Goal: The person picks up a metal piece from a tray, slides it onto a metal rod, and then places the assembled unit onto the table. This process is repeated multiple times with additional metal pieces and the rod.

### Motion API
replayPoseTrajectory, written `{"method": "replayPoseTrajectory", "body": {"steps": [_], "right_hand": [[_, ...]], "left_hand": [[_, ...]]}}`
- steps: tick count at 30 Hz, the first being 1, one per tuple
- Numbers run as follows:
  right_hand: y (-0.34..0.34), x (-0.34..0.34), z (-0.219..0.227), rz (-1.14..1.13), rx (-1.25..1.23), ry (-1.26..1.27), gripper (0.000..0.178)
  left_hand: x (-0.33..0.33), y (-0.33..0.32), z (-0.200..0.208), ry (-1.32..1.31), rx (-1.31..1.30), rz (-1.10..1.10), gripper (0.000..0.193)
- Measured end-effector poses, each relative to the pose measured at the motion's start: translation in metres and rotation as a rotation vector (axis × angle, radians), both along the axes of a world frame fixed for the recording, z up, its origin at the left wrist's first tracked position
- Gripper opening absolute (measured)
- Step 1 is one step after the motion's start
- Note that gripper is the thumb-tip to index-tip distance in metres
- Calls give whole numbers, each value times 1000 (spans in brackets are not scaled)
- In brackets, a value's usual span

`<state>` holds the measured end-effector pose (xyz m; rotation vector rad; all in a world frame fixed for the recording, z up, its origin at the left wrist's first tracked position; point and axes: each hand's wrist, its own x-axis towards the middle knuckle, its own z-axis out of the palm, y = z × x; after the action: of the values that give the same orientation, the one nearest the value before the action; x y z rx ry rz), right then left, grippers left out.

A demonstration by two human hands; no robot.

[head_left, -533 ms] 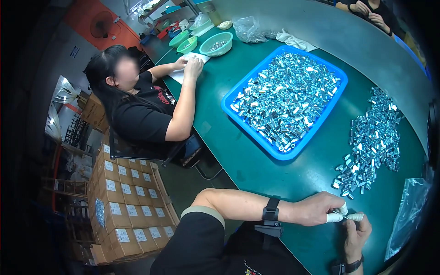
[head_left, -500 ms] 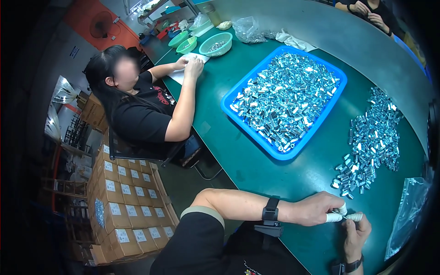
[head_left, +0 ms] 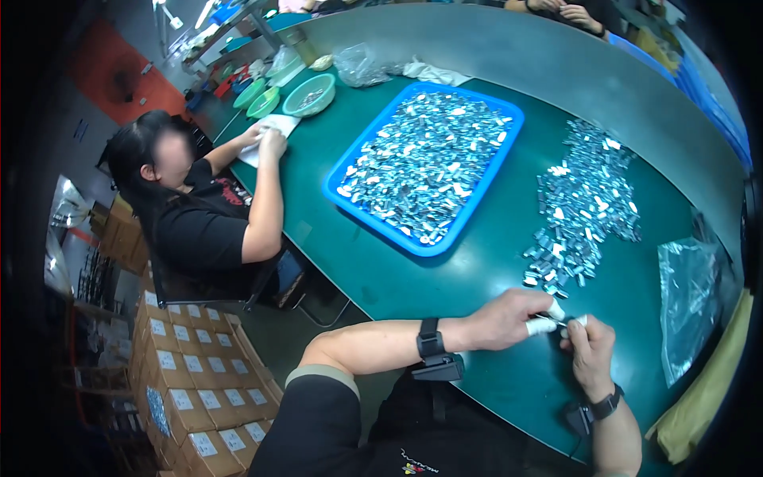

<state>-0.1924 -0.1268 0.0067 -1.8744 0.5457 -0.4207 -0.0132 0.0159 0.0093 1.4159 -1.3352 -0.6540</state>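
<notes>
My left hand point(head_left: 509, 319) reaches in from the left, with white wraps on its thumb and index fingertips, which are pinched together. Facing it, my right hand point(head_left: 593, 354) is closed too, a white wrap showing on a fingertip. Between the fingertips of both hands is a small thin metal piece point(head_left: 563, 322), mostly covered by the fingers, so its exact kind does not show. Just beyond my hands a loose pile of small shiny metal parts point(head_left: 584, 207) lies on the green table point(head_left: 493, 262). A blue tray point(head_left: 433, 250) heaped with similar parts stands farther left.
A clear plastic bag point(head_left: 687, 310) lies at the right, beside yellow cloth-like material point(head_left: 707, 381). A metal partition point(head_left: 636, 119) curves along the far edge. At the left sits a co-worker point(head_left: 203, 215), near green bowls point(head_left: 310, 95). Stacked cartons point(head_left: 191, 362) stand on the floor.
The view has swung, so the tray, pile and co-worker appear farther left and slightly higher. Both hands stay close together with fingertips pinched.
</notes>
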Motion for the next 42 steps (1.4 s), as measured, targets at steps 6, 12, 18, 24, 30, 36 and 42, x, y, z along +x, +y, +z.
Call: {"method": "replayPoseTrajectory", "body": {"steps": [6,12,18,24,30,36,42], "right_hand": [[-2,-7,-3,-112,215,-83,27],[-9,-4,-9,-42,194,-156,28],[-7,-3,-9,-38,202,-175,28],[-9,-5,-12,-17,136,-167,30],[-6,-6,-2,-1,107,-149,33],[-11,-8,-5,25,71,-146,35],[-12,-7,-2,14,123,-134,32]], "left_hand": [[2,2,-4,65,76,85,21],[27,6,24,-190,19,353,17],[139,-18,78,-1040,-149,757,31],[115,-74,41,-910,78,423,35],[130,-101,3,-1013,2,278,36],[103,-67,1,-929,137,368,37],[87,-29,-4,-548,162,396,31]]}}
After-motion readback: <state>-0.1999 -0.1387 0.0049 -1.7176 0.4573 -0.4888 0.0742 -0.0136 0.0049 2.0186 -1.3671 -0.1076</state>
